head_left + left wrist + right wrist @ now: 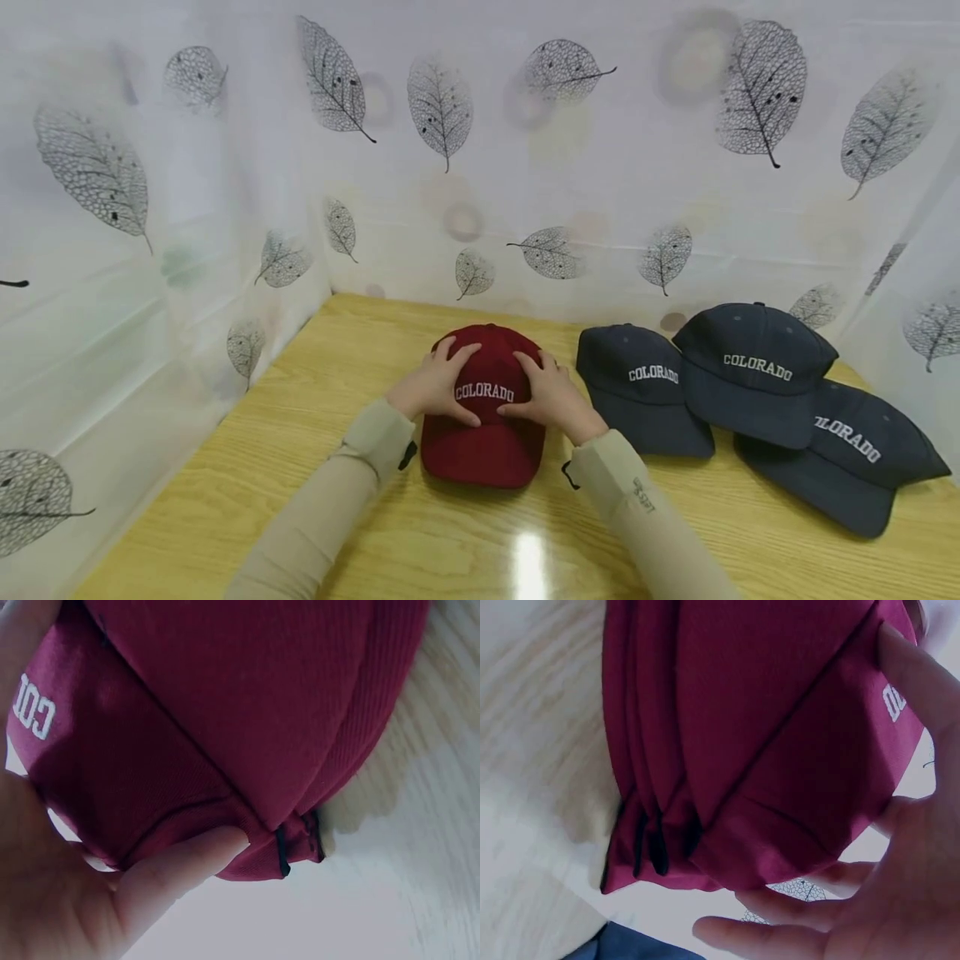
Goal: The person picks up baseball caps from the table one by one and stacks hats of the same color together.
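A dark red cap [483, 458] with white COLORADO lettering sits on the wooden table, its brim toward me. Both hands are spread over its crown. My left hand [438, 379] rests along the left side, thumb just below the lettering; in the left wrist view a finger [184, 870] lies against the cloth. My right hand [551, 396] mirrors it on the right, its thumb beside the end of the lettering. In the right wrist view, its long fingers are stretched out at the crown. Several red layers [645, 712] lie close together beneath, like nested caps.
To the right lie three navy COLORADO caps: one [626, 367] nearest the red cap, a higher one [750, 333] overlapping both neighbours, and a tilted one [862, 492] at the far right. A leaf-print curtain [420, 200] stands behind and left of the table [337, 342].
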Action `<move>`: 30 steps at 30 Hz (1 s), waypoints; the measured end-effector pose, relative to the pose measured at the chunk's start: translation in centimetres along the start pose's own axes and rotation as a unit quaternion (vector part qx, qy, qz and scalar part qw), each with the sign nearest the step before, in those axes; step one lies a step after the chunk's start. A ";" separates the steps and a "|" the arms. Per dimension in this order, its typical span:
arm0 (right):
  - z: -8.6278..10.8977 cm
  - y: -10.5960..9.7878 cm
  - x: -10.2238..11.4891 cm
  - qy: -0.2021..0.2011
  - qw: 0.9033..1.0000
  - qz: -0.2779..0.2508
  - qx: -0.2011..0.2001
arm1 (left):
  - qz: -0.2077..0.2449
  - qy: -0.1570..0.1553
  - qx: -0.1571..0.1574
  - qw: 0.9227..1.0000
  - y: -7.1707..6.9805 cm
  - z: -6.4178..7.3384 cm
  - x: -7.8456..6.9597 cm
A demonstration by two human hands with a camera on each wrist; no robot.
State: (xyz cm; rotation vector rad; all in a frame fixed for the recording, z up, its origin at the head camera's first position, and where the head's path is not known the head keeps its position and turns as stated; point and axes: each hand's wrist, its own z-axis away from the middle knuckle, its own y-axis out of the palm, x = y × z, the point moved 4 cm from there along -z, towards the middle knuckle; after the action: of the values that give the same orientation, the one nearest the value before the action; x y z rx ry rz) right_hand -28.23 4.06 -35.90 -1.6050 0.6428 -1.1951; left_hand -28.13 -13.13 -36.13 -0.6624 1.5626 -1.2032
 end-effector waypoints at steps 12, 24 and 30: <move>1.7 0.3 -0.9 -0.026 0.997 -0.077 -0.010 | 0.059 -0.018 -0.018 0.998 0.5 1.8 -0.4; 5.1 0.0 -4.0 0.028 0.947 -0.299 0.116 | 0.170 -0.035 0.031 0.984 0.7 5.1 1.8; 5.6 0.9 -3.8 0.052 0.924 -0.332 0.181 | 0.214 -0.038 0.058 0.974 1.0 5.9 2.2</move>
State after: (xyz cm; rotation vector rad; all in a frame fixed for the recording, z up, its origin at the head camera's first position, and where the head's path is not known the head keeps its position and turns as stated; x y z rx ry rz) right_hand -24.36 9.20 -38.30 -1.4795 -0.0965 -1.7793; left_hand -23.23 -16.90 -37.81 -0.2697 1.4641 -0.9228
